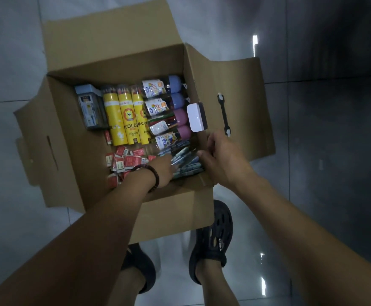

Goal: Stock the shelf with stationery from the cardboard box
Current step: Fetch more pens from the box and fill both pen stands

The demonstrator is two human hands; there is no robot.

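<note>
An open cardboard box [74, 138] stands on the floor below me, full of stationery. Inside lie yellow coloured-pencil tubes [122, 120], clear pencil tubes with blue and pink caps [169, 107], a grey-blue case [91, 109], several small red and white packets [127, 161] and a bundle of blue-packaged pens [186, 161] at the near right corner. My left hand [162, 172], with a dark bracelet on the wrist, reaches into the box and touches the pen bundle. My right hand [221, 155] grips the same bundle at the box's right wall.
A white rectangular item [196, 117] leans on the box's right wall. The box flaps are spread outward; the right flap [244, 107] carries a black plastic handle. Grey glossy floor tiles surround the box. My feet in dark sandals [213, 237] stand just behind it.
</note>
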